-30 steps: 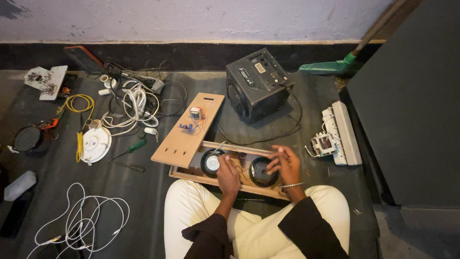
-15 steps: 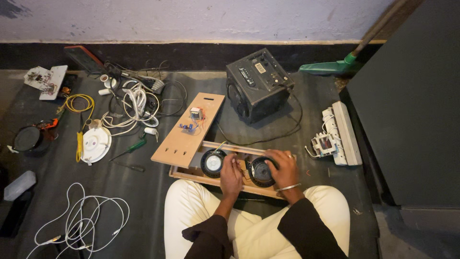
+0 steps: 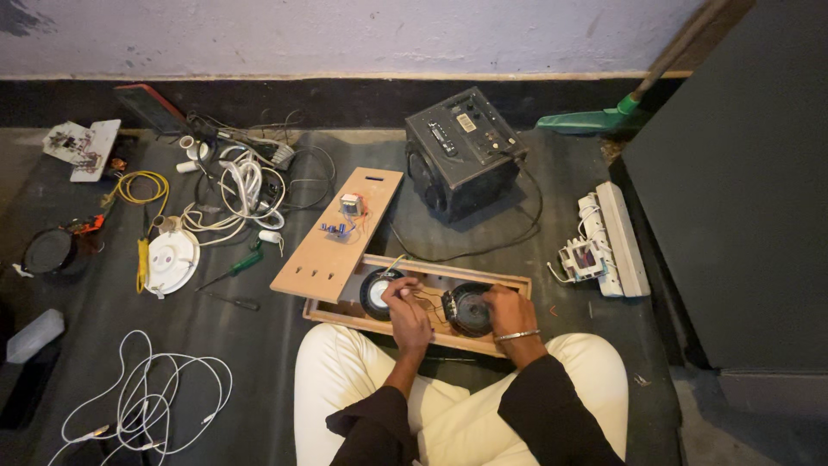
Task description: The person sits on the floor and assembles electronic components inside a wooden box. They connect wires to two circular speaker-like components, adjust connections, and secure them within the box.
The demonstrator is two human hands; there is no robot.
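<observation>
An open wooden box (image 3: 509,285) lies on the floor before my crossed legs, with two round speaker drivers inside. My left hand (image 3: 407,312) rests over the left driver (image 3: 376,292), its fingers pinched on thin wires that run between the drivers. My right hand (image 3: 509,312) grips the right driver (image 3: 466,307) at its rim. A wooden back panel (image 3: 338,235) with small circuit parts leans across the box's left end.
A black speaker cabinet (image 3: 461,151) stands behind the box, its cable looping on the floor. A white power strip (image 3: 608,242) lies right. Left are tangled cables (image 3: 246,185), a green screwdriver (image 3: 235,266), a white round fitting (image 3: 171,261) and a white cord (image 3: 147,401).
My right hand came down from the box's rim onto the right driver. My left hand shifted slightly toward the wires between the drivers.
</observation>
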